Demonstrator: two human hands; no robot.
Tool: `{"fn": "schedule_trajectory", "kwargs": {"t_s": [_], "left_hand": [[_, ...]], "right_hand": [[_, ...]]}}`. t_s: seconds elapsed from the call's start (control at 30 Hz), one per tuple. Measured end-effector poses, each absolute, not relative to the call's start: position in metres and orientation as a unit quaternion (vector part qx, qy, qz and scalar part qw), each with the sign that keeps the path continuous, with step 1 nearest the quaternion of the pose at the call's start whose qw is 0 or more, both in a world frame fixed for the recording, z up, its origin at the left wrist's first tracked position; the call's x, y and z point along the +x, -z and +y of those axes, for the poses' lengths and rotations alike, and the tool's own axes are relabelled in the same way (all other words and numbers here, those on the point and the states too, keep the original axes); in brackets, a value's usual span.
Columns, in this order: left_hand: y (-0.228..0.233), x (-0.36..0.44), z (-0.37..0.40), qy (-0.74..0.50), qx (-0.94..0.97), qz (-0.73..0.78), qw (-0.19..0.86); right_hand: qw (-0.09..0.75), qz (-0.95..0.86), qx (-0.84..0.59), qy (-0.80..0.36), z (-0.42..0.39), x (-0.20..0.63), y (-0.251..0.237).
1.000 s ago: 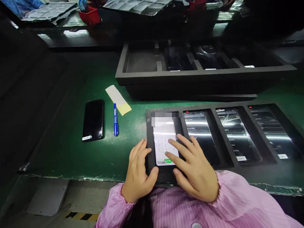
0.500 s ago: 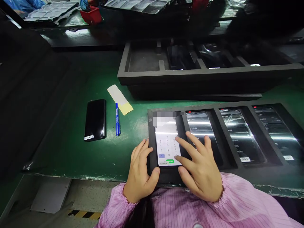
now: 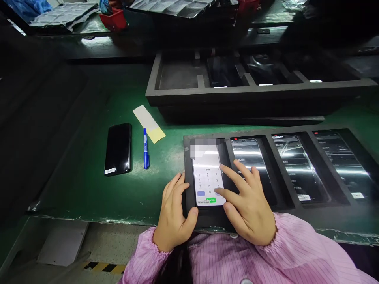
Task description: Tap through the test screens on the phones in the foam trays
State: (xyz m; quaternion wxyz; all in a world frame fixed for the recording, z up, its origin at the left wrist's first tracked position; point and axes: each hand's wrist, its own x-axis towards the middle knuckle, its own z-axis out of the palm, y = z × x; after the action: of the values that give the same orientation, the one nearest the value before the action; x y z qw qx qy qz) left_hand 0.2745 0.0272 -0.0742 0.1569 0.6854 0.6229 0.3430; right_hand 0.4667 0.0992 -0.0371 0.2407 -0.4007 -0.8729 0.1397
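1. Nearest the camera, pink striped sleeves (image 3: 296, 252) lead to both hands at the near edge of the green table (image 3: 89, 185).
2. The left hand (image 3: 173, 215) rests on the left border of a black foam tray (image 3: 189, 215); its fingers lie released and spread, the thumb pressing the tray's near rim, grasping nothing.
3. The right hand (image 3: 251, 209) lies over the tray with fingers extended and loose, holding nothing; two fingertips touch the lit keypad screen of a smartphone (image 3: 207, 177).
4. That smartphone sits in the tray's leftmost slot, face up, showing a number pad and a green button.
5. Three more phones with lit dark screens fill the slots to the right (image 3: 299, 169).
6. Left of the tray lie a blue marker pen (image 3: 145, 148) and a dark phone (image 3: 117, 148), apart from each other.
7. Just beyond the pen is a yellow-and-white paper strip (image 3: 148, 123).
8. Farther back stands a second, deeper black foam tray (image 3: 251, 94) with phones in some compartments.
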Motion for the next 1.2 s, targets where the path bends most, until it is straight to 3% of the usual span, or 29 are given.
{"fn": "schedule_trajectory", "kwargs": {"t_s": [0.13,0.3,0.57,0.7,0.93,1.1,1.2], "left_hand": [[0.074,0.275,0.028,-0.349,0.688,0.619,0.149],[0.074,0.275,0.028,-0.345,0.686,0.621,0.155],[0.071,0.275,0.028,-0.346,0.683,0.624,0.158],[0.072,0.275,0.028,-0.348,0.680,0.626,0.159],[0.072,0.274,0.028,-0.349,0.680,0.625,0.159],[0.072,0.275,0.027,-0.350,0.679,0.624,0.165],[0.072,0.275,0.028,-0.351,0.678,0.625,0.164]], "right_hand": [[0.174,-0.897,-0.382,-0.140,0.101,0.462,0.039],[0.156,-0.911,-0.353,-0.147,0.102,0.455,0.040],[0.303,-0.854,-0.395,-0.153,0.096,0.464,0.035],[0.262,-0.862,-0.411,-0.138,0.096,0.468,0.035],[0.182,-0.920,-0.311,-0.154,0.096,0.460,0.038],[0.268,-0.873,-0.381,-0.143,0.096,0.463,0.035],[0.257,-0.866,-0.405,-0.141,0.098,0.464,0.034]]}}
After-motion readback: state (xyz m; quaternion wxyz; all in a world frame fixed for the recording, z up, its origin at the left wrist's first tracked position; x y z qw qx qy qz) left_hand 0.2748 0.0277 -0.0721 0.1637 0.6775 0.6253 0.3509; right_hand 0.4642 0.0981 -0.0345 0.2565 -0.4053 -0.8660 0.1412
